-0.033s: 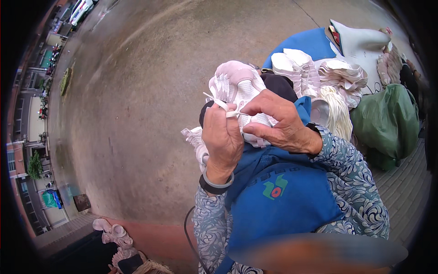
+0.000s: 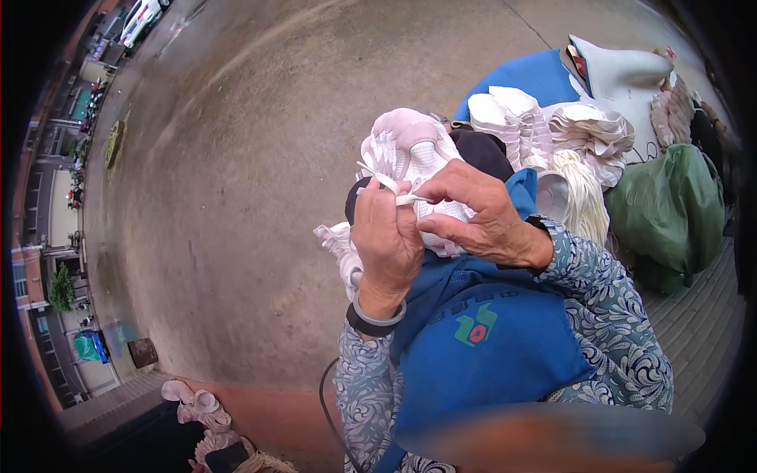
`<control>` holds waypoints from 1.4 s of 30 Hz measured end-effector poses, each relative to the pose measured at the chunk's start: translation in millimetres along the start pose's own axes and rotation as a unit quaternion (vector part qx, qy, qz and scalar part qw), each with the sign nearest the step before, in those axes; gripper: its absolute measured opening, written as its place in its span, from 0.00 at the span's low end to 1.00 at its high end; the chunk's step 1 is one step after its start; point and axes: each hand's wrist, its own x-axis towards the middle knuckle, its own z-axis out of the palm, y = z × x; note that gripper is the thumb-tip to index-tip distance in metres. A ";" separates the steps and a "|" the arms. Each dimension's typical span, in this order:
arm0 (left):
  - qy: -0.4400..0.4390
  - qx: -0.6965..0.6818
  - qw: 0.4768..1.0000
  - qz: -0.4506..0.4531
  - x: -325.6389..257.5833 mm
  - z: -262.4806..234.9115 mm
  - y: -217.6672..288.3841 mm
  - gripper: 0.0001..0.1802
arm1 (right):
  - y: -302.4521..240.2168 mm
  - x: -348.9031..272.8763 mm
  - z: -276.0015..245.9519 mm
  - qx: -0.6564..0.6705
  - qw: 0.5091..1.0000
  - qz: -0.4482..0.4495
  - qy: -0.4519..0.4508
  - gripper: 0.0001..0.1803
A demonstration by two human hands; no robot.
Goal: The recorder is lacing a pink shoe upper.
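A pink and white shoe upper (image 2: 400,130) rests above my lap, partly hidden behind my hands. My left hand (image 2: 386,236) is closed on a flat white shoelace (image 2: 388,181), which passes over the index finger in a loop and sticks up on the far side. From the right, my right hand (image 2: 481,214) brings its bent index finger to the short end of that lace, and the fingertips appear to grip it. Its thumb lies lower, against the white mesh of the upper. Another pink and white upper (image 2: 341,251) shows left of my left wrist.
Stacked pink and white uppers (image 2: 512,126) and a bundle of cream laces (image 2: 582,193) lie to the right. Beyond them are a green plastic bag (image 2: 670,213) and a white chair-like shape (image 2: 623,71). More uppers (image 2: 201,410) sit at lower left. A blue apron (image 2: 489,355) covers my lap.
Both hands stay in nearly the same place. The right fingertips have come slightly closer to the left hand, and the lace end between them looks shorter.
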 end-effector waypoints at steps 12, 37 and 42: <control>-0.033 -0.055 0.997 -0.037 -14.8 -11.0 8.3 0.12 | 6.1 4.9 -23.7 0.239 0.965 0.008 0.103 0.07; -0.218 0.012 0.950 -0.222 -28.5 4.2 -42.1 0.15 | 71.8 -20.3 -35.6 -0.171 0.971 0.123 -0.111 0.13; -0.253 -0.007 0.936 -0.245 -27.7 6.1 -44.3 0.14 | 66.7 -15.1 -25.2 -0.223 0.947 0.170 -0.156 0.14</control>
